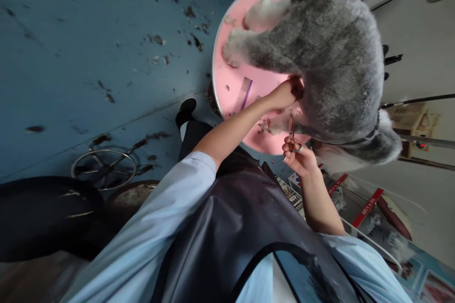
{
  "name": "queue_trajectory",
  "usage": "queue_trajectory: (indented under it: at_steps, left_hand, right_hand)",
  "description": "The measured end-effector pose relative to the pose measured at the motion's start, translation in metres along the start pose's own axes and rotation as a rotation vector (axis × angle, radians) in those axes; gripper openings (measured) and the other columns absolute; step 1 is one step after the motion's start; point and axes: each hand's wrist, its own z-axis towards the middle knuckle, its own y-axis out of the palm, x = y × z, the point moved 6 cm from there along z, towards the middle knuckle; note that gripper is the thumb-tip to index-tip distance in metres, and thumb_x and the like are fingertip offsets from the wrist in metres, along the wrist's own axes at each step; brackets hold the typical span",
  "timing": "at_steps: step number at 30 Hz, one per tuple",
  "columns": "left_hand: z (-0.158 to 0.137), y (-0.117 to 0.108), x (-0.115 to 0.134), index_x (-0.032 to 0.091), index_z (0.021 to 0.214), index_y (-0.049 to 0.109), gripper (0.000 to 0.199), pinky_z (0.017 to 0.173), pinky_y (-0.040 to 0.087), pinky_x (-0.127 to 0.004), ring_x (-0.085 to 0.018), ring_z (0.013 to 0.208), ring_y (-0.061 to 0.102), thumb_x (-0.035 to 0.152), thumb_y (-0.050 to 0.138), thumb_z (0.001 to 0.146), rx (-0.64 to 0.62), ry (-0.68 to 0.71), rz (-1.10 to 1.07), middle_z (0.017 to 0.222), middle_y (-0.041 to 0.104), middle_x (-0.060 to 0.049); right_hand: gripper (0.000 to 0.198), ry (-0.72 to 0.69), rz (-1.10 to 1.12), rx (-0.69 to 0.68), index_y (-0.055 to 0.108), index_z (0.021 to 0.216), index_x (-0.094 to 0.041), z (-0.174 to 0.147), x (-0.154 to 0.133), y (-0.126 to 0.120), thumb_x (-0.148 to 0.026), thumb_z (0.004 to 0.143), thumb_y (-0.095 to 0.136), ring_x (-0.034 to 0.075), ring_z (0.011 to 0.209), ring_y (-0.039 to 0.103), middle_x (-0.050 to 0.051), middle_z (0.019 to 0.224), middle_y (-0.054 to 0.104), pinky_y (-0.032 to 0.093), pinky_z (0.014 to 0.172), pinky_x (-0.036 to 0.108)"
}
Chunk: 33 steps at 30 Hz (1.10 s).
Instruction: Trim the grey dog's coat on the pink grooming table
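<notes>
A grey fluffy dog (334, 57) stands on a round pink grooming table (227, 80). My left hand (284, 95) is closed on the fur under the dog's body, near a leg. My right hand (300, 157) grips small scissors (291, 135), blades pointing up at the fur just below my left hand. A purple comb (243, 93) lies on the table left of my left forearm. The dog wears a dark collar (373, 129).
Dark hair clippings (194, 40) lie scattered over the blue floor. A stool's round metal base (104, 168) and dark seat (46, 218) sit at lower left. My black shoe (186, 110) is by the table edge. Posters (369, 208) lean at lower right.
</notes>
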Motion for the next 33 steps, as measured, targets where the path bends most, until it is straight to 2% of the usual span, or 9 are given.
queue_trajectory:
  at_steps: [4,9,12,14,17,21,25,30,33]
  left_hand:
    - [-0.001,0.001,-0.002,0.017,0.082,0.056,0.018,0.083,0.045,-0.038,-0.020,0.085,0.059,0.003,0.054,0.094,-0.015,-0.017,-0.007,0.084,0.062,-0.005]
    - [-0.005,0.000,0.005,0.019,0.079,0.052,0.023,0.082,0.043,-0.038,-0.018,0.082,0.053,0.002,0.054,0.095,-0.036,-0.042,0.014,0.082,0.059,-0.005]
    - [-0.005,-0.001,0.006,0.021,0.076,0.048,0.028,0.079,0.042,-0.038,-0.017,0.079,0.049,0.002,0.053,0.095,-0.032,-0.047,0.023,0.082,0.059,-0.006]
    - [-0.004,-0.001,0.003,0.021,0.077,0.049,0.026,0.080,0.043,-0.038,-0.017,0.079,0.051,0.003,0.053,0.095,-0.023,-0.038,0.018,0.083,0.060,-0.005]
    - [-0.002,0.001,-0.003,0.020,0.082,0.052,0.017,0.082,0.046,-0.038,-0.018,0.081,0.055,0.011,0.057,0.095,-0.039,-0.014,0.006,0.081,0.060,-0.004]
    - [-0.001,0.002,-0.007,0.019,0.085,0.056,0.011,0.086,0.047,-0.039,-0.021,0.087,0.059,0.019,0.058,0.096,-0.046,-0.001,-0.002,0.082,0.062,-0.005]
    - [-0.002,0.003,-0.007,0.018,0.090,0.059,0.009,0.088,0.049,-0.040,-0.022,0.091,0.061,0.023,0.057,0.097,-0.067,0.001,0.011,0.084,0.063,-0.007]
    - [-0.003,0.004,-0.008,0.017,0.093,0.061,0.010,0.093,0.050,-0.044,-0.024,0.094,0.063,0.024,0.057,0.098,-0.074,0.001,0.012,0.090,0.066,-0.008]
    - [-0.004,0.004,-0.008,0.018,0.094,0.062,0.010,0.093,0.050,-0.044,-0.025,0.095,0.064,0.026,0.058,0.099,-0.048,-0.007,-0.009,0.091,0.067,-0.008]
  right_hand:
    - [0.032,0.013,0.031,-0.001,0.065,0.099,-0.020,0.004,0.003,0.002,-0.039,0.079,0.081,0.017,0.074,0.076,0.003,0.087,0.079,0.067,0.067,0.030]
    - [0.027,0.002,0.011,0.046,0.066,0.098,-0.021,0.010,0.006,0.001,-0.025,0.076,0.082,0.013,0.067,0.075,-0.001,0.082,0.079,0.066,0.064,0.024]
    - [0.027,0.029,0.047,0.051,0.066,0.097,-0.020,0.013,0.010,0.000,-0.037,0.080,0.079,0.017,0.071,0.077,0.003,0.087,0.080,0.067,0.065,0.030]
    - [0.025,0.040,0.056,0.061,0.066,0.097,-0.020,0.016,0.013,-0.002,-0.035,0.081,0.078,0.017,0.072,0.078,0.003,0.087,0.081,0.067,0.065,0.029]
    - [0.024,0.037,0.033,0.062,0.065,0.098,-0.021,0.019,0.017,-0.004,-0.022,0.078,0.079,0.014,0.070,0.077,-0.001,0.084,0.080,0.066,0.065,0.025]
    - [0.022,0.064,0.047,0.067,0.064,0.098,-0.021,0.023,0.022,-0.006,-0.035,0.084,0.074,0.018,0.074,0.079,0.003,0.087,0.080,0.068,0.067,0.031]
    - [0.022,0.039,0.006,0.106,0.064,0.098,-0.022,0.025,0.024,-0.009,-0.022,0.080,0.076,0.015,0.068,0.077,0.000,0.082,0.079,0.067,0.064,0.026]
    - [0.020,0.046,0.028,0.125,0.064,0.098,-0.021,0.029,0.026,-0.008,-0.033,0.085,0.074,0.018,0.074,0.078,0.003,0.086,0.080,0.068,0.068,0.032]
    - [0.021,0.039,0.016,0.166,0.064,0.097,-0.021,0.032,0.028,-0.009,-0.022,0.080,0.077,0.016,0.068,0.077,0.000,0.081,0.079,0.067,0.065,0.028]
